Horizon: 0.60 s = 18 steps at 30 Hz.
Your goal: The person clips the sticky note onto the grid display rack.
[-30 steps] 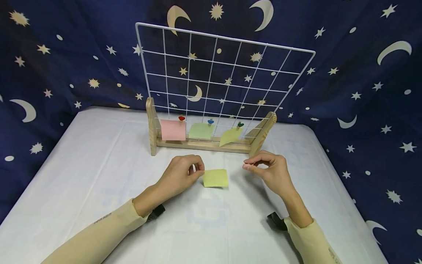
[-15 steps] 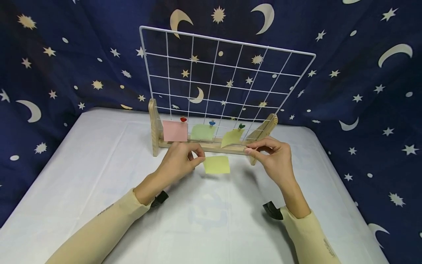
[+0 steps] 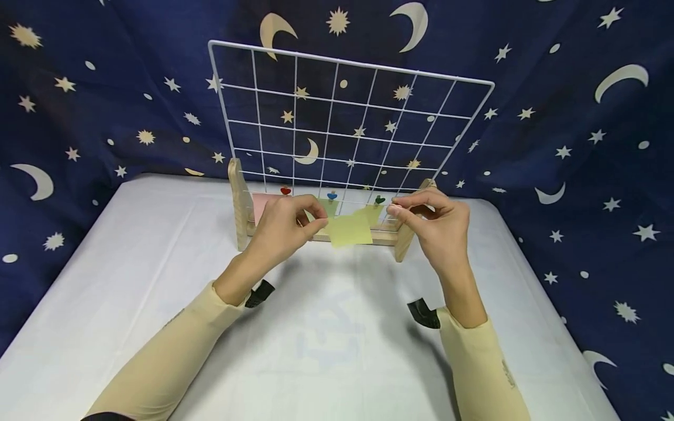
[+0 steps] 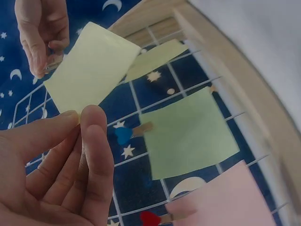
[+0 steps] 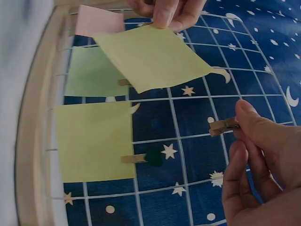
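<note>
left hand (image 3: 281,225): raised, fingers curled, thumb and forefinger pinching the corner of a yellow note (image 3: 349,230).
right hand (image 3: 437,225): raised level with the left, fingers bent, thumb and forefinger pinching a small wooden clip (image 5: 224,125).
arms: both reach forward in pale yellow sleeves, forearms angled inward.
wrists: each carries a dark strap-mounted device on its underside.
spacing: hands near each other, not touching.

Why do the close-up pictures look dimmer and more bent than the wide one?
Head view: bright, even light, soft shadows under the arms, wire grid bowed. Left wrist view: dim, pink note soft. Right wrist view: dim, left edge washed out, clothespin fairly sharp.
</note>
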{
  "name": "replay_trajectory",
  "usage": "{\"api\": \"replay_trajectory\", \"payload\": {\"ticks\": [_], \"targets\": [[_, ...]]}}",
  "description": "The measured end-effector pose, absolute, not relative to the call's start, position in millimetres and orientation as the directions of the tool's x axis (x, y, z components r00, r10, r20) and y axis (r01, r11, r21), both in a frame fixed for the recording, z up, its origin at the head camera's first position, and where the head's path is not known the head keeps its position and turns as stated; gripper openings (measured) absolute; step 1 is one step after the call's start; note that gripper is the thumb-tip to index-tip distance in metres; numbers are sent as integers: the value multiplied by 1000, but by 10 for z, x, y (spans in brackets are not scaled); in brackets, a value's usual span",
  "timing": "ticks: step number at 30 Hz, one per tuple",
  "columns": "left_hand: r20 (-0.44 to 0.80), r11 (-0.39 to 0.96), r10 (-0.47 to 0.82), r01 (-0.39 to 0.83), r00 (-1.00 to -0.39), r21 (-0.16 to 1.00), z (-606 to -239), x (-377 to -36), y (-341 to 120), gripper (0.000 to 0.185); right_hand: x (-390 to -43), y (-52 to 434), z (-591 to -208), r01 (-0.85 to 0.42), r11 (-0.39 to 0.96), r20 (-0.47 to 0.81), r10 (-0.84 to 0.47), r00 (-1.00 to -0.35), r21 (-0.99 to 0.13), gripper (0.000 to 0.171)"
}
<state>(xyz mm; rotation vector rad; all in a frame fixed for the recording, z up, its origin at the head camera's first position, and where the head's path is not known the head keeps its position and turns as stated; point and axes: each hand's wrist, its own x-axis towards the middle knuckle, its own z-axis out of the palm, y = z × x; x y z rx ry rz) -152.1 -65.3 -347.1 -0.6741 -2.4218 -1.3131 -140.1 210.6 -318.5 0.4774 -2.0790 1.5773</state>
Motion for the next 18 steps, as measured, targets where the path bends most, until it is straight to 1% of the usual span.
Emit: {"api": "replay_trajectory", "payload": {"ticks": [5, 10, 18], "targets": [[507, 452, 227, 551, -831, 701, -3385, -1583, -653, 8, -1367, 2006, -3011, -561, 235, 583, 29, -812, -793, 13], [528, 449, 211, 561, -823, 696, -3314, -1625, -627, 7, -1454, 1945, -2964, -583, 149, 595, 44, -803, -798, 14], [562, 446, 202, 586, -802, 676, -3228, -1702, -554, 8, -1514, 1901, -2859, -629, 121, 638, 56, -768, -768, 16]]}}
